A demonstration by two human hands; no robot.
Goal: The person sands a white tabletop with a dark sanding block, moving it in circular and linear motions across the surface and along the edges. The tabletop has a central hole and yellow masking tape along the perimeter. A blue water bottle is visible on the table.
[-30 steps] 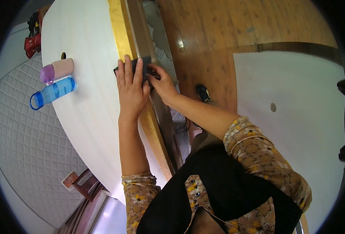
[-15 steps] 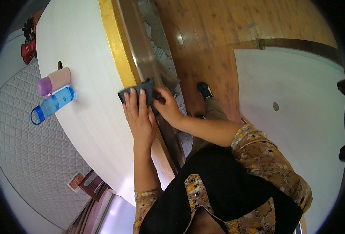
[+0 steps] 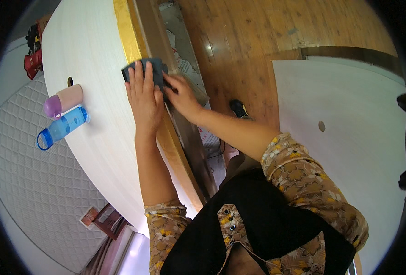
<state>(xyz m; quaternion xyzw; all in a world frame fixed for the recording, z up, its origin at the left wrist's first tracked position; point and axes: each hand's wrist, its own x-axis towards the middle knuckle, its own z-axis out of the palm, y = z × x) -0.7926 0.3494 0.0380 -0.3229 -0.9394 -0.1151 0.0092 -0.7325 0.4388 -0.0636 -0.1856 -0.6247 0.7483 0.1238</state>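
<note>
A dark grey cloth is folded over the long edge of the white table, on the gold band that runs along it. My left hand lies flat on the cloth, fingers stretched out and pressing it against the tabletop. At the outer side of the edge, my right hand has its fingers curled against the hanging part of the cloth. Those fingertips are partly hidden by the cloth.
A pink bottle with a purple lid and a blue bottle lie at the table's left side. Papers sit on a shelf below the edge. Another white table stands to the right, over a wooden floor.
Both hands and the cloth have slid along the table edge, away from my body and slightly left. My forearms reach further out.
</note>
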